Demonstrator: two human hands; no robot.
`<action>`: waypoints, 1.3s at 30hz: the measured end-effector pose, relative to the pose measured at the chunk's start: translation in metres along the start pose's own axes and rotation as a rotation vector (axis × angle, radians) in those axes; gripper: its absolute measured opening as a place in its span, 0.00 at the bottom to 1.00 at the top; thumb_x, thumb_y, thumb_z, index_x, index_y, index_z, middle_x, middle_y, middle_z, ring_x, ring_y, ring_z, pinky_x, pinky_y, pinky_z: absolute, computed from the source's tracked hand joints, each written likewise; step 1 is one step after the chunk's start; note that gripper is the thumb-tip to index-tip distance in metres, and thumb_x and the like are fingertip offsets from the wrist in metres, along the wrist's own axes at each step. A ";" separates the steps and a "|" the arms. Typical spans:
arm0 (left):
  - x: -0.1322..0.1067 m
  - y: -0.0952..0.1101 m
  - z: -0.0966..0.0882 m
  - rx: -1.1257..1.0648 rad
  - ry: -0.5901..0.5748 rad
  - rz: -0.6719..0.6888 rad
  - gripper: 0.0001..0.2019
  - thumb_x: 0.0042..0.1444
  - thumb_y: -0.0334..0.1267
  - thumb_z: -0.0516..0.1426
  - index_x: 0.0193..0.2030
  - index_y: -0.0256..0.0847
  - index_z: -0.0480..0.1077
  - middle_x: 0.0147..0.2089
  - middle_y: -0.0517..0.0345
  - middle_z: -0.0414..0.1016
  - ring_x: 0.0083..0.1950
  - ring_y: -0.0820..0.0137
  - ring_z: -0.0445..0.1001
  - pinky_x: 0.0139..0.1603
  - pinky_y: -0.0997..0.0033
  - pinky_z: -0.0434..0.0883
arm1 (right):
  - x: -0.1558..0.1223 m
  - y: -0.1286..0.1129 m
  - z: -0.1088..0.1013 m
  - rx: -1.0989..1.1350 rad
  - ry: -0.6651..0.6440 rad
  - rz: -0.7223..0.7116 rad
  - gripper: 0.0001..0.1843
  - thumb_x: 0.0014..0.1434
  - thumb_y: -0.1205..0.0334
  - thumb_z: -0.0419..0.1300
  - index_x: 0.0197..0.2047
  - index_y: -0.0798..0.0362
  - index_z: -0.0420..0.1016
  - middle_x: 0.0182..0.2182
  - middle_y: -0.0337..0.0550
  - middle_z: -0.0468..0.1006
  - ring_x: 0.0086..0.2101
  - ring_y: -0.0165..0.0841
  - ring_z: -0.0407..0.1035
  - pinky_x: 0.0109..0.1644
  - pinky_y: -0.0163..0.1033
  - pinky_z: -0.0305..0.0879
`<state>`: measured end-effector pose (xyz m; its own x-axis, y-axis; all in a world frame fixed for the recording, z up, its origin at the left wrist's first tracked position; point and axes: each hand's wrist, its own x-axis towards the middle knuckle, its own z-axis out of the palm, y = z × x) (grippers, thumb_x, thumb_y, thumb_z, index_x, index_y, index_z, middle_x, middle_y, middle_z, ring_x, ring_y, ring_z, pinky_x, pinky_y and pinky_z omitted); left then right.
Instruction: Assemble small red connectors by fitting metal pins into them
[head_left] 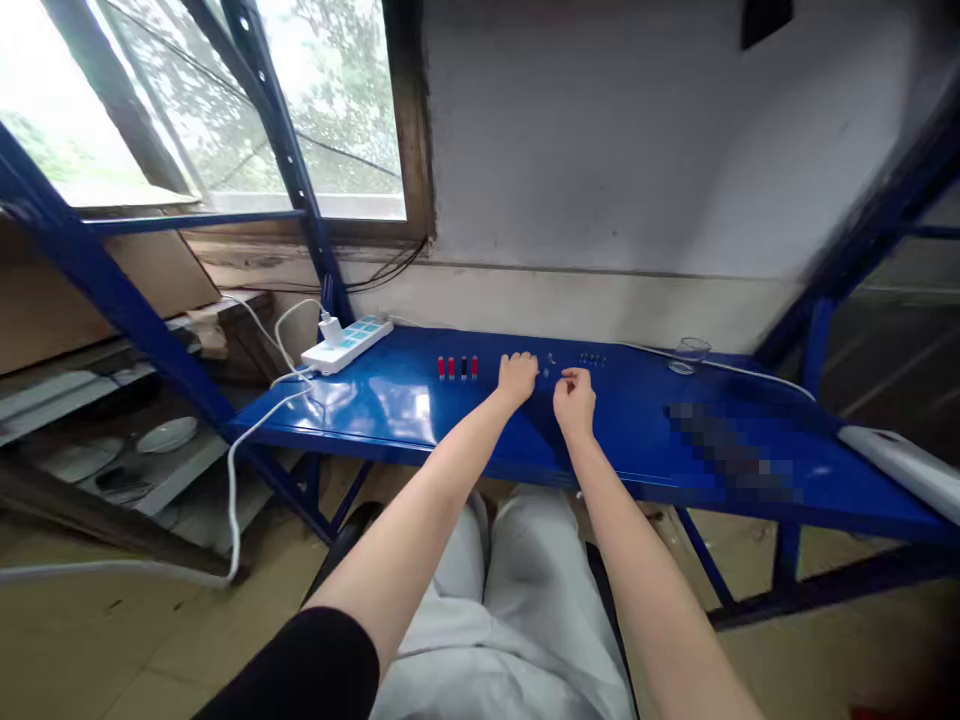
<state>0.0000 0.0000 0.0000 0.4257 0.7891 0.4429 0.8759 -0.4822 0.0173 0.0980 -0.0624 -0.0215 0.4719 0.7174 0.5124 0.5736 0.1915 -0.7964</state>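
Both my arms reach out over a blue metal shelf [390, 410]. My left hand [517, 377] rests knuckles-up on the shelf with its fingers curled under, and what they hold is hidden. My right hand [574, 395] is beside it, fingers pinched together on something too small to name. A row of small red and black parts [457, 367] stands just left of my left hand. A few tiny pale parts [551, 360] lie between the hands, and a cluster of small dark parts [592, 358] lies beyond my right hand.
A white power strip [346, 343] with a plugged charger and white cable [247, 440] sits at the shelf's far left. A clear glass dish [690, 352] and a thin cable lie at the back right. Blue rack posts [112, 290] flank the shelf; a window is behind.
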 end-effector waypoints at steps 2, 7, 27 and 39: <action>-0.001 0.000 -0.004 0.002 -0.027 -0.003 0.10 0.59 0.31 0.47 0.42 0.34 0.68 0.45 0.46 0.71 0.48 0.61 0.68 0.50 0.60 0.60 | 0.000 0.000 0.000 0.003 -0.015 0.031 0.14 0.53 0.63 0.46 0.42 0.55 0.64 0.29 0.45 0.73 0.31 0.35 0.67 0.38 0.39 0.60; -0.009 -0.009 -0.012 -0.115 -0.004 -0.054 0.09 0.57 0.31 0.49 0.41 0.35 0.69 0.43 0.47 0.72 0.47 0.62 0.69 0.48 0.62 0.62 | 0.000 0.000 0.001 -0.159 -0.116 0.017 0.17 0.54 0.65 0.46 0.45 0.57 0.67 0.37 0.51 0.74 0.40 0.40 0.66 0.44 0.44 0.61; -0.078 -0.027 -0.020 -1.145 0.419 -0.569 0.06 0.49 0.38 0.57 0.31 0.38 0.68 0.28 0.58 0.71 0.29 0.75 0.69 0.32 0.76 0.66 | 0.016 -0.001 0.035 -0.703 -0.588 0.100 0.30 0.62 0.50 0.36 0.65 0.49 0.51 0.64 0.46 0.49 0.63 0.47 0.40 0.61 0.63 0.35; -0.083 -0.029 -0.020 -1.181 0.405 -0.558 0.06 0.49 0.39 0.56 0.31 0.38 0.67 0.27 0.57 0.70 0.29 0.75 0.69 0.31 0.75 0.66 | 0.009 0.000 0.031 -0.504 -0.411 0.020 0.26 0.61 0.57 0.39 0.61 0.49 0.58 0.61 0.46 0.57 0.59 0.46 0.49 0.59 0.62 0.43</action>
<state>-0.0652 -0.0593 -0.0190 -0.1914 0.9167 0.3507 0.1076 -0.3356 0.9358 0.0819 -0.0349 -0.0267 0.2483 0.9345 0.2552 0.8585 -0.0902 -0.5049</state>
